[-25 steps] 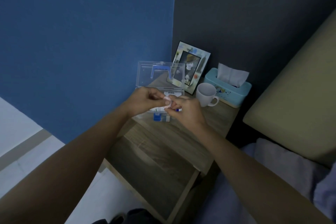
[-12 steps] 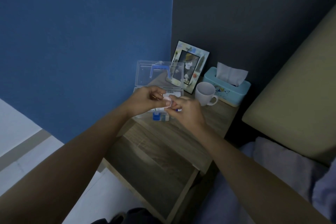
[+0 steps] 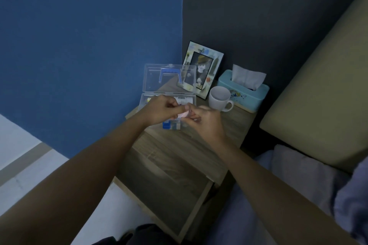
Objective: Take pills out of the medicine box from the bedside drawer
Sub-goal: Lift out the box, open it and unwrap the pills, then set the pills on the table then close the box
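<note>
1. Nearest the camera, two bare forearms reach forward over the open drawer (image 3: 159, 181) of a wooden bedside table (image 3: 235, 129); the drawer is pulled out toward the viewer, and what shows of its floor is bare and dim.
2. Beyond the drawer, over the tabletop, the left hand (image 3: 161, 110) and the right hand (image 3: 205, 120) meet, fingertips touching.
3. Both hands are curled closed in a pinch on one small pale pink item (image 3: 184, 114), held between them just above the front of the medicine box (image 3: 169, 98). It is too small and blurred to say whether it is a pill strip or a packet.
4. Under and just behind the hands, the clear plastic medicine box sits on the left part of the tabletop. Its lid (image 3: 169, 77) stands upright and open, with a blue handle (image 3: 170, 74) showing through it.
5. Inside the base, white labelled packs can be made out behind the left hand, and a blue clasp (image 3: 166, 125) sits at the front edge below the knuckles.
6. To the right of the box, a white mug (image 3: 219, 98) stands upright, handle pointing toward the bed.
7. Behind the mug and box, a picture frame (image 3: 203, 69) leans against the dark wall.
8. Right of the frame, a teal tissue box (image 3: 243, 91) has a white tissue sticking up.
9. Farthest back, a blue wall meets a dark grey one in the corner.
</note>
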Demonstrator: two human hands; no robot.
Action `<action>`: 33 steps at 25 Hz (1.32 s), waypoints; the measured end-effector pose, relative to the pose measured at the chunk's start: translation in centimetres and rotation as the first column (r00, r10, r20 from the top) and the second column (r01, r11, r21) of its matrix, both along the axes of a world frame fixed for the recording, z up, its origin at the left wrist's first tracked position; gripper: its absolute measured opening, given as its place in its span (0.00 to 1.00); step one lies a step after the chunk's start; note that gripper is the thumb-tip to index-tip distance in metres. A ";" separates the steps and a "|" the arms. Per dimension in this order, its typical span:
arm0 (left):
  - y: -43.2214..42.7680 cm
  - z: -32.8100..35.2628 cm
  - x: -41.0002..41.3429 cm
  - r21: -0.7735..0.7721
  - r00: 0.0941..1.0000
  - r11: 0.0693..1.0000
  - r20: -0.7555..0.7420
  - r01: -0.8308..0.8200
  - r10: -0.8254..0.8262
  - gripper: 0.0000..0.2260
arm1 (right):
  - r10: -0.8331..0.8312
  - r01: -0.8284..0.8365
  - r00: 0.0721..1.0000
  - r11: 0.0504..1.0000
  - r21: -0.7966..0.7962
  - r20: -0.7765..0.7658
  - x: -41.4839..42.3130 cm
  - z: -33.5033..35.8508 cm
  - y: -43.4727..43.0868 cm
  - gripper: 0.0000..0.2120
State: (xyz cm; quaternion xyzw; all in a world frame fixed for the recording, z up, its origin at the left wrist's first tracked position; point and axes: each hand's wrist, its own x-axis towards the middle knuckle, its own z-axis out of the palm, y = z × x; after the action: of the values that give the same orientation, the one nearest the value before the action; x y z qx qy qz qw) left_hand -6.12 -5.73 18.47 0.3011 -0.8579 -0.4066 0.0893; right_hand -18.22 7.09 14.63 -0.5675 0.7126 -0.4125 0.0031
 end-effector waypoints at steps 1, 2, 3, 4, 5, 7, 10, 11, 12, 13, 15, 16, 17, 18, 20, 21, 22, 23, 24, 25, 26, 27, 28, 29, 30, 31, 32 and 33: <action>0.5 -0.2 -0.6 -0.025 1.000 0.999 0.010 -0.025 0.026 0.20 | -0.025 0.026 0.999 1.000 0.005 -0.027 -0.2 -0.3 0.5 0.18; 1.0 -0.5 -1.2 -0.022 0.998 0.998 0.015 -0.062 0.062 0.21 | -0.053 0.054 0.997 0.998 0.012 -0.048 -0.4 -0.6 0.9 0.16; 1.6 -0.9 -1.8 0.000 0.994 0.994 0.019 -0.111 0.111 0.22 | -0.080 0.081 0.995 0.997 0.015 -0.056 -0.6 -1.1 1.3 0.15; 2.2 -1.5 -2.4 0.035 0.986 0.986 0.026 -0.165 0.164 0.22 | -0.104 0.105 0.994 0.994 0.019 -0.043 -0.8 -1.7 1.8 0.15; 2.7 -2.2 -2.9 0.085 0.977 0.973 0.031 -0.214 0.213 0.22 | -0.124 0.125 0.992 0.992 0.029 -0.013 -1.1 -2.4 2.4 0.17; 3.5 -3.7 -3.4 0.214 0.962 0.939 0.034 -0.271 0.270 0.18 | -0.165 0.163 0.985 0.986 0.045 0.056 -1.7 -4.0 3.7 0.20; 4.5 -6.7 -3.6 0.322 0.969 0.916 0.030 -0.241 0.244 0.12 | -0.199 0.175 0.958 0.976 0.131 0.208 -3.0 -7.9 5.8 0.16; 5.0 -7.9 -3.5 0.317 0.975 0.923 0.033 -0.218 0.219 0.11 | -0.220 0.167 0.934 0.965 0.201 0.280 -3.2 -9.2 6.4 0.15; 5.4 -9.2 -3.4 0.271 0.982 0.944 0.049 -0.188 0.182 0.11 | -0.244 0.157 0.913 0.950 0.271 0.328 -3.4 -10.5 7.0 0.14; 5.8 -10.4 -3.3 0.202 0.987 0.968 0.085 -0.152 0.137 0.12 | -0.270 0.156 0.899 0.933 0.323 0.344 -3.5 -11.8 7.5 0.13; 6.5 -12.4 -3.2 0.092 0.986 0.992 0.155 -0.084 0.069 0.14 | -0.292 0.154 0.902 0.906 0.394 0.319 -3.5 -13.8 8.3 0.13; 6.6 -13.4 -3.2 0.066 0.984 0.996 0.173 -0.058 0.045 0.16 | -0.298 0.156 0.909 0.891 0.426 0.292 -3.6 -14.7 8.4 0.14; 6.7 -14.2 -3.3 0.042 0.984 0.998 0.178 -0.038 0.030 0.17 | -0.305 0.163 0.916 0.876 0.454 0.260 -3.7 -15.3 8.4 0.15; 6.8 -14.9 -3.4 0.015 0.984 1.000 0.175 -0.026 0.023 0.17 | -0.309 0.174 0.923 0.866 0.469 0.228 -3.8 -15.9 8.3 0.15; 6.8 -15.9 -3.9 -0.036 0.987 0.999 0.153 -0.031 0.037 0.15 | -0.309 0.199 0.936 0.860 0.470 0.169 -4.0 -16.6 8.0 0.16; 6.8 -16.2 -4.2 -0.058 0.988 0.998 0.149 -0.034 0.043 0.14 | -0.300 0.204 0.944 0.861 0.465 0.140 -4.1 -16.8 7.8 0.16; 6.7 -16.5 -4.4 -0.077 0.987 0.997 0.154 -0.029 0.041 0.14 | -0.285 0.205 0.952 0.864 0.460 0.110 -4.3 -17.0 7.7 0.16; 6.6 -16.7 -4.5 -0.091 0.986 0.996 0.163 -0.021 0.036 0.14 | -0.264 0.202 0.962 0.868 0.454 0.077 -4.4 -17.1 7.7 0.17; 6.5 -16.9 -4.6 -0.100 0.985 0.995 0.166 -0.017 0.034 0.14 | -0.237 0.196 0.971 0.872 0.449 0.037 -4.5 -17.2 7.7 0.18; 6.4 -17.0 -4.6 -0.107 0.986 0.994 0.161 -0.016 0.034 0.14 | -0.206 0.186 0.978 0.876 0.445 -0.003 -4.7 -17.3 7.8 0.19; 6.4 -17.1 -4.6 -0.113 0.988 0.994 0.152 -0.015 0.032 0.14 | -0.181 0.177 0.983 0.878 0.444 -0.033 -4.8 -17.4 7.8 0.21; 6.3 -17.2 -4.5 -0.117 0.989 0.993 0.143 -0.009 0.026 0.14 | -0.170 0.173 0.984 0.879 0.444 -0.047 -4.8 -17.5 7.8 0.22; 6.4 -17.2 -4.5 -0.123 0.991 0.992 0.135 0.001 0.016 0.14 | -0.172 0.174 0.984 0.879 0.444 -0.046 -4.8 -17.5 7.8 0.22; 6.4 -17.2 -4.6 -0.131 0.992 0.991 0.128 0.010 0.007 0.14 | -0.179 0.177 0.983 0.881 0.439 -0.038 -4.9 -17.5 7.8 0.23; 6.5 -17.1 -4.6 -0.136 0.992 0.991 0.123 0.015 0.002 0.15 | -0.187 0.179 0.982 0.883 0.434 -0.026 -4.9 -17.5 7.7 0.23; 6.5 -17.0 -4.6 -0.135 0.993 0.991 0.117 0.013 0.003 0.15 | -0.193 0.180 0.981 0.887 0.426 -0.013 -4.8 -17.5 7.7 0.23; 6.5 -17.0 -4.7 -0.129 0.994 0.992 0.111 0.009 0.006 0.15 | -0.196 0.179 0.981 0.890 0.419 -0.003 -4.7 -17.5 7.8 0.24; 6.6 -16.9 -4.7 -0.124 0.994 0.992 0.107 0.008 0.006 0.15 | -0.193 0.175 0.981 0.894 0.413 0.002 -4.7 -17.5 7.8 0.24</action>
State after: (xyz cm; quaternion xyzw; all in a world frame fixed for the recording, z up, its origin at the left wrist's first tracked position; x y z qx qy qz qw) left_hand -10.81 0.89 1.60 0.3160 -0.8853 -0.3355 0.0613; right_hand -22.92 14.89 -2.84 -0.4753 0.8335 -0.2637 0.0987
